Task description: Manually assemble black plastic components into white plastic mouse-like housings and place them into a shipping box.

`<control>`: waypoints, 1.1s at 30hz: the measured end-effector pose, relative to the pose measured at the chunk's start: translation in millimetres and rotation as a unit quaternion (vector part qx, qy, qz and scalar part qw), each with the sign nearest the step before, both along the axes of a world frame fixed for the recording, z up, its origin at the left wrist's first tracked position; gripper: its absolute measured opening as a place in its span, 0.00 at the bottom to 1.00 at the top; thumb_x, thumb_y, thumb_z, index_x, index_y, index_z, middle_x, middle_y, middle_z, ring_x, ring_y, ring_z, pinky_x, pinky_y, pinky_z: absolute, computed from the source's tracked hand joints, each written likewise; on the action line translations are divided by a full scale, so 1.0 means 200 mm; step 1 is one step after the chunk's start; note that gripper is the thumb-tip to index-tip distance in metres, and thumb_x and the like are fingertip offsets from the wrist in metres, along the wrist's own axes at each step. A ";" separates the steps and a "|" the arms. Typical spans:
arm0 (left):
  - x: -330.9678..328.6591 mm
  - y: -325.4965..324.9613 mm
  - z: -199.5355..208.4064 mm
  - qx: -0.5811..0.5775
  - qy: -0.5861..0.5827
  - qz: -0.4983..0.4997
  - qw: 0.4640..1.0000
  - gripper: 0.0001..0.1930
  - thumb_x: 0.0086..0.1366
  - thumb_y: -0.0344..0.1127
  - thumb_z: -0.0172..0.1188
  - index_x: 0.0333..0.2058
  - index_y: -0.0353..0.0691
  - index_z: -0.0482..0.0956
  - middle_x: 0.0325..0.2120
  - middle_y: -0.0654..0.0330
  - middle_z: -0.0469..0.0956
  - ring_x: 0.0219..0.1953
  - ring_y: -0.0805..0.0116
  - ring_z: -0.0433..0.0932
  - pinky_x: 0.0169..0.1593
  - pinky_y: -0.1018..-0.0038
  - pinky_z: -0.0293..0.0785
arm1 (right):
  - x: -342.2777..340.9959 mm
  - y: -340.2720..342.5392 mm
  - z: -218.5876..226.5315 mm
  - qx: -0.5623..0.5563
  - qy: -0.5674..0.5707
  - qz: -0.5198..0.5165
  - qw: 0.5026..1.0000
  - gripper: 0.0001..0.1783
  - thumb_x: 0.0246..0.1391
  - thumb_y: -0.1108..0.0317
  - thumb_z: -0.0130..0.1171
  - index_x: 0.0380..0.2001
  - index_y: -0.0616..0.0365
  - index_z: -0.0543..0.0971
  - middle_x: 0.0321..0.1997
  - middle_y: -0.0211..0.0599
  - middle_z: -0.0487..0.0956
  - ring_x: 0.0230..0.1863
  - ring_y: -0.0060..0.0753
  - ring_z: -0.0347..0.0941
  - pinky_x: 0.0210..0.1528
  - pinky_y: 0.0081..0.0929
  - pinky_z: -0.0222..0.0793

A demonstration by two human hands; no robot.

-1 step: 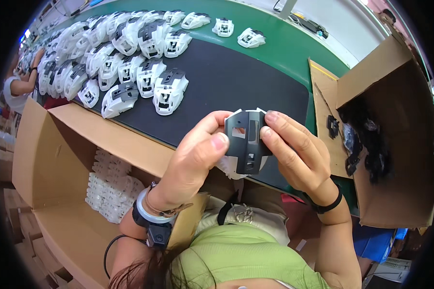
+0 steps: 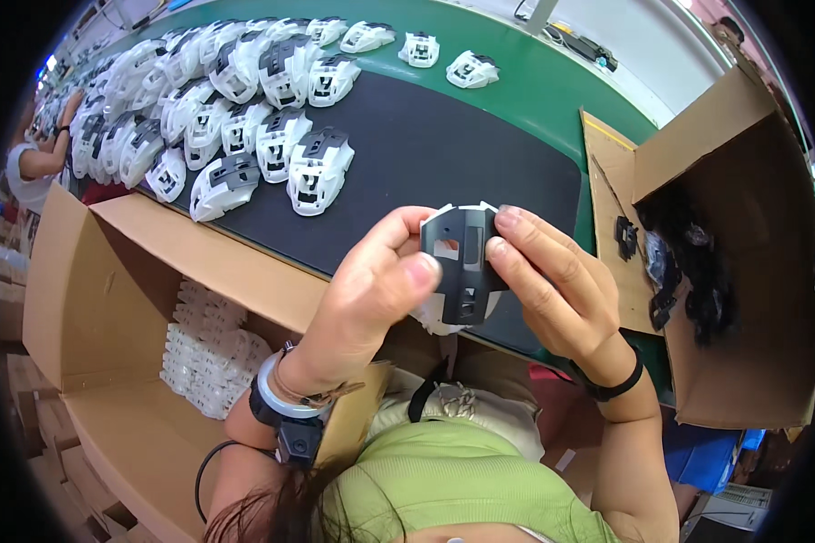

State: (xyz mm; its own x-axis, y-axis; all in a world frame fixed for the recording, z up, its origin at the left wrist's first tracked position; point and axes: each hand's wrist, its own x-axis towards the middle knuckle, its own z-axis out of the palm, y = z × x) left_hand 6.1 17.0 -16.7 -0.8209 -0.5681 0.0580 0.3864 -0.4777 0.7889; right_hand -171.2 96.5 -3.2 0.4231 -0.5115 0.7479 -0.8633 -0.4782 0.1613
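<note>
Both my hands hold one small assembly in front of my chest. It is a black plastic cover (image 2: 462, 262) with cut-out windows, lying over a white plastic shell (image 2: 433, 319) that shows only at its edges. My left hand (image 2: 371, 290) grips the left side, thumb on the cover's face. My right hand (image 2: 552, 290) pinches the right side with its fingertips on the cover. The assembly hangs above the near edge of the dark belt (image 2: 443, 145).
Several finished white-and-black shells (image 2: 244, 100) lie in rows on the belt's far left. An open cardboard box (image 2: 100, 299) at my left holds stacked white shells (image 2: 208, 348). A tilted box (image 2: 742, 181) at my right holds black covers (image 2: 688, 262). Another person (image 2: 36, 163) works at far left.
</note>
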 end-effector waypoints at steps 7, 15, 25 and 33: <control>0.01 -0.04 -0.06 -0.024 -0.033 0.065 0.997 0.13 0.62 0.30 0.53 0.43 0.36 0.65 0.36 0.63 0.70 0.38 0.81 0.68 0.42 0.81 0.66 | 0.04 0.02 -0.04 0.235 -0.315 0.028 0.919 0.26 0.43 0.74 0.60 0.49 0.61 0.70 0.51 0.47 0.71 0.55 0.47 0.65 0.57 0.39 0.60; -0.02 -0.03 -0.08 -0.258 -0.048 0.081 0.961 0.27 0.52 0.29 0.64 0.47 0.38 0.59 0.35 0.63 0.66 0.39 0.77 0.65 0.45 0.79 0.64 | 0.19 0.00 -0.13 0.300 -0.440 -0.025 0.846 0.39 0.39 0.71 0.66 0.53 0.63 0.57 0.45 0.48 0.67 0.40 0.43 0.72 0.42 0.30 0.68; 0.03 -0.04 -0.12 -0.319 -0.160 0.182 0.916 0.34 0.56 0.26 0.53 0.59 0.41 0.47 0.57 0.52 0.55 0.59 0.62 0.56 0.60 0.58 0.49 | -0.02 -0.21 -0.09 0.495 -0.440 -0.021 0.749 0.29 0.46 0.67 0.61 0.50 0.59 0.60 0.41 0.43 0.70 0.40 0.34 0.71 0.41 0.30 0.68; 0.07 -0.06 -0.07 -0.237 -0.020 0.146 0.960 0.12 0.60 0.24 0.50 0.43 0.38 0.69 0.40 0.58 0.72 0.44 0.69 0.72 0.47 0.70 0.69 | -1.27 -1.09 -0.32 0.423 -0.409 -0.375 0.716 0.37 0.53 0.42 0.48 0.51 0.67 0.66 0.50 0.55 0.70 0.53 0.46 0.67 0.57 0.40 0.58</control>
